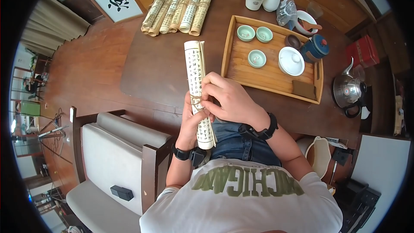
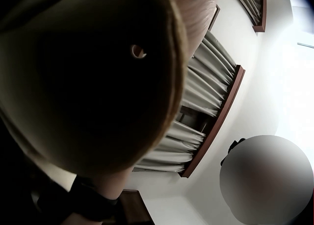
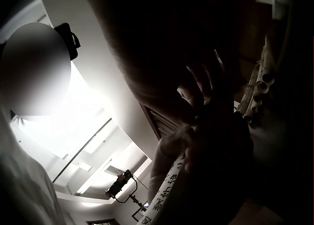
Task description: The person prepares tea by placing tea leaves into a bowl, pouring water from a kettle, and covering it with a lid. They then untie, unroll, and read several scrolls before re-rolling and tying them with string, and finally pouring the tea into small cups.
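A rolled paper scroll (image 1: 193, 67) with rows of black characters stands lengthwise over the person's lap, at the table's near edge. Around its middle runs a thin tan string (image 1: 195, 99). The left hand (image 1: 188, 123) grips the scroll just below the string, thumb across the front. From the right side, the right hand (image 1: 230, 98) pinches at the string with bent fingers; its fingertips are partly hidden. Close up in the left wrist view is the scroll's hollow end (image 2: 179, 68). The right wrist view is dark, with the scroll (image 3: 168, 188) beside the fingers.
Several tied scrolls (image 1: 176, 8) lie side by side at the table's back. To the right, a wooden tray (image 1: 227, 56) holds small green cups (image 1: 257, 59), a white lidded bowl (image 1: 291, 61) and a blue canister (image 1: 315, 48). A metal kettle (image 1: 347, 88) stands beyond it.
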A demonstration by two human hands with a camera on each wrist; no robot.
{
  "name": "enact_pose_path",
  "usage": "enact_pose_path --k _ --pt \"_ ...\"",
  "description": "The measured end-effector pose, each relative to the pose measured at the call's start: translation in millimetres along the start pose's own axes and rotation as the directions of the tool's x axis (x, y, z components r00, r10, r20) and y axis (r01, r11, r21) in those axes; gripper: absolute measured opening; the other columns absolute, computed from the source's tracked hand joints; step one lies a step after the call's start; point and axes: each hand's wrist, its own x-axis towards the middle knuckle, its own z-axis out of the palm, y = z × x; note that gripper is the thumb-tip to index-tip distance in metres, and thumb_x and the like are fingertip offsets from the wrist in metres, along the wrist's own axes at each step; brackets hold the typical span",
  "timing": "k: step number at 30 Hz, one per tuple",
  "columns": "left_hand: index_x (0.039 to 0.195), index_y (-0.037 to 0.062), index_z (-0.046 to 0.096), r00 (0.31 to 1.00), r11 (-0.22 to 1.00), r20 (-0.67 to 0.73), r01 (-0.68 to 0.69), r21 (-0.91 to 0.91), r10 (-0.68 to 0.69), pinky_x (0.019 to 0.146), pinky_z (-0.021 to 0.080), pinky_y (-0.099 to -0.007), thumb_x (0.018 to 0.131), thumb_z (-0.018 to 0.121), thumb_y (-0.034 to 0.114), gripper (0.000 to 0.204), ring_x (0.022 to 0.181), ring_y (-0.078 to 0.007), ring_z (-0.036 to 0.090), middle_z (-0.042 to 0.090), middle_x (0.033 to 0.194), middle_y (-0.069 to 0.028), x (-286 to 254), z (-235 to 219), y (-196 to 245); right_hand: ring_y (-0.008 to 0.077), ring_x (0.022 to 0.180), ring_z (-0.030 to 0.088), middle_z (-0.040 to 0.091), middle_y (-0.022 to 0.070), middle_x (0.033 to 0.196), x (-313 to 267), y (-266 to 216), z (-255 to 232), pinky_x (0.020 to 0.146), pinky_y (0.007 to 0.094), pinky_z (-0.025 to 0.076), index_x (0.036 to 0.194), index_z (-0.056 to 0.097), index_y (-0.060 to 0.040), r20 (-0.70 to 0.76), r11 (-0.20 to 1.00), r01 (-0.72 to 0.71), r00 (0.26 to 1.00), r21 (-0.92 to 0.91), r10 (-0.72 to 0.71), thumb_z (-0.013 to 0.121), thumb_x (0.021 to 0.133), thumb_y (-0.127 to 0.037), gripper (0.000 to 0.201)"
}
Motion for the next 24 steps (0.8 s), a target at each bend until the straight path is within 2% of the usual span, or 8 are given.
enact_pose_path --k 3,8,10,13,15,17,22,24 --pt "0.135 0.0057 0.043 0.998 0.998 0.032 0.049 -0.028 -0.048 0.061 0.053 -0.0276 0.089 0.066 0.005 0.052 0.071 -0.0150 0.062 0.059 0.099 -0.0080 0 -1 -3 0.0225 0.075 0.063 0.057 0.0083 0.099 -2 -2 -5 0.067 0.0343 0.051 0.081 0.059 -0.0025 0.050 0.995 -0.077 0.996 0.066 0.074 0.075 0.084 -0.008 0.017" --pt "0.134 0.0039 0.045 0.951 0.891 0.271 0.249 -0.379 -0.151 0.058 0.050 -0.0279 0.091 0.067 0.014 0.049 0.067 -0.0161 0.059 0.059 0.097 -0.0094 7 -24 -16 0.0170 0.076 0.061 0.058 0.0074 0.095 -4 9 -2 0.067 0.0299 0.050 0.081 0.058 0.0001 0.081 0.961 -0.137 0.989 0.240 0.121 0.073 0.082 0.000 0.015" --pt "0.134 0.0026 0.046 0.918 0.827 0.364 0.323 -0.460 -0.155 0.060 0.052 -0.0290 0.095 0.063 0.016 0.044 0.067 -0.0176 0.061 0.060 0.092 -0.0104 14 -27 -14 0.0147 0.079 0.063 0.063 0.0073 0.094 -1 8 -2 0.070 0.0281 0.052 0.086 0.061 0.0011 0.016 0.932 -0.133 0.991 0.337 0.136 0.072 0.086 0.001 0.011" --pt "0.133 0.0025 0.047 0.992 0.992 0.046 0.122 -0.032 -0.121 0.064 0.055 -0.0299 0.101 0.058 0.015 0.036 0.072 -0.0180 0.065 0.062 0.092 -0.0092 10 3 3 0.0163 0.073 0.069 0.066 0.0086 0.087 -5 12 2 0.066 0.0295 0.054 0.091 0.063 0.0014 -0.008 0.897 -0.231 0.968 0.377 0.252 0.072 0.091 -0.005 0.011" --pt "0.136 0.0030 0.047 0.994 0.984 -0.029 0.107 0.140 -0.104 0.069 0.057 -0.0285 0.108 0.053 0.019 0.033 0.078 -0.0154 0.068 0.064 0.098 -0.0077 14 2 -1 0.0162 0.071 0.070 0.067 0.0088 0.086 -6 13 3 0.064 0.0297 0.054 0.091 0.064 0.0014 -0.038 0.915 -0.230 0.966 0.331 0.257 0.073 0.091 -0.006 0.012" --pt "0.140 0.0035 0.045 0.994 0.965 -0.072 0.093 0.246 -0.078 0.071 0.057 -0.0279 0.109 0.052 0.022 0.037 0.080 -0.0153 0.067 0.065 0.098 -0.0082 18 3 -1 0.0159 0.070 0.070 0.069 0.0089 0.087 -6 13 4 0.064 0.0294 0.054 0.106 0.062 -0.0006 -0.017 0.907 -0.227 0.968 0.355 0.249 0.071 0.092 -0.004 0.016" --pt "0.137 0.0033 0.047 0.995 0.972 -0.094 0.066 0.225 -0.046 0.071 0.058 -0.0275 0.110 0.051 0.023 0.034 0.079 -0.0132 0.067 0.065 0.101 -0.0077 21 -1 0 0.0146 0.076 0.070 0.072 0.0088 0.091 -5 11 5 0.068 0.0279 0.055 0.124 0.056 -0.0039 0.020 0.858 -0.230 0.968 0.460 0.248 0.068 0.093 0.001 0.034" --pt "0.138 0.0026 0.045 0.993 0.972 -0.117 0.039 0.231 -0.012 0.069 0.057 -0.0249 0.109 0.054 0.021 0.036 0.081 -0.0117 0.068 0.065 0.106 -0.0085 21 -1 -2 0.0140 0.079 0.070 0.072 0.0086 0.092 -6 10 5 0.070 0.0281 0.055 0.123 0.057 -0.0036 0.058 0.854 -0.247 0.967 0.458 0.249 0.068 0.092 0.002 0.033"
